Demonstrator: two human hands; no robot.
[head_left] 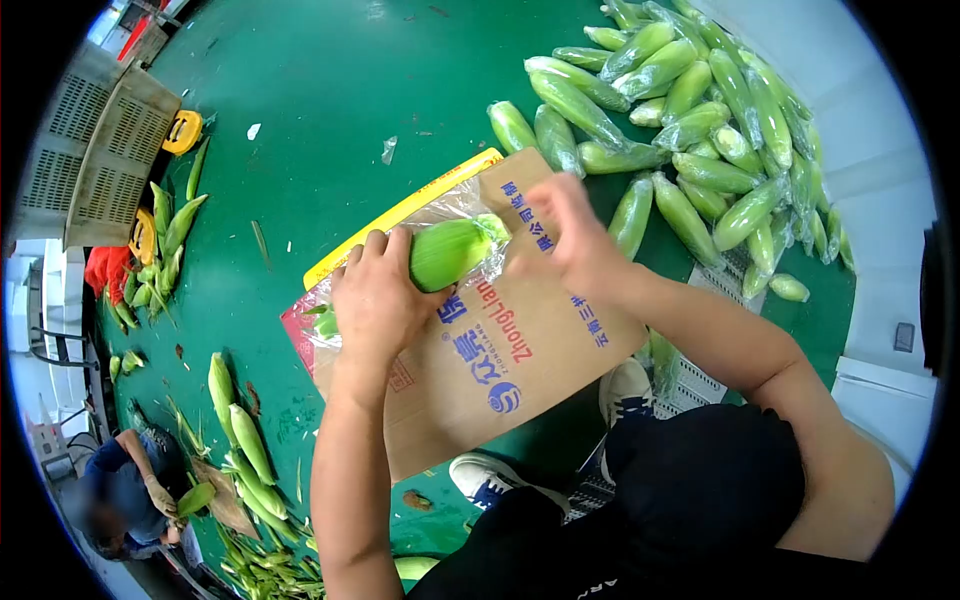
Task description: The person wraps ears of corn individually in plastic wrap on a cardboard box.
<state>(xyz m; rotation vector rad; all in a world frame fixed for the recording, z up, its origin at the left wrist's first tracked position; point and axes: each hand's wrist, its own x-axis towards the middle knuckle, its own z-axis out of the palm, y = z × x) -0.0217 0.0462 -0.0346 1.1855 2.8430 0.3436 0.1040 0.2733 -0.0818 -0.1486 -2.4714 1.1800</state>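
An ear of corn (452,255) in its green husk lies on clear plastic film (462,200) over a flattened cardboard sheet (440,400) with printed lettering. My left hand (375,298) is closed over the ear's left end, its thumb along the lower side and film around the fingers. To the right, my right hand (568,232) is above the cardboard, apart from the ear, its fingers smeared by motion. A yellow edge (400,218) runs along the far side of the cardboard.
A large heap of film-wrapped corn (710,165) lies at right. Unwrapped ears (240,440) and husk scraps (265,575) lie at left on the green floor (330,80). A co-worker (135,490) holds an ear at lower left. Grey perforated crates (120,150) stand at upper left.
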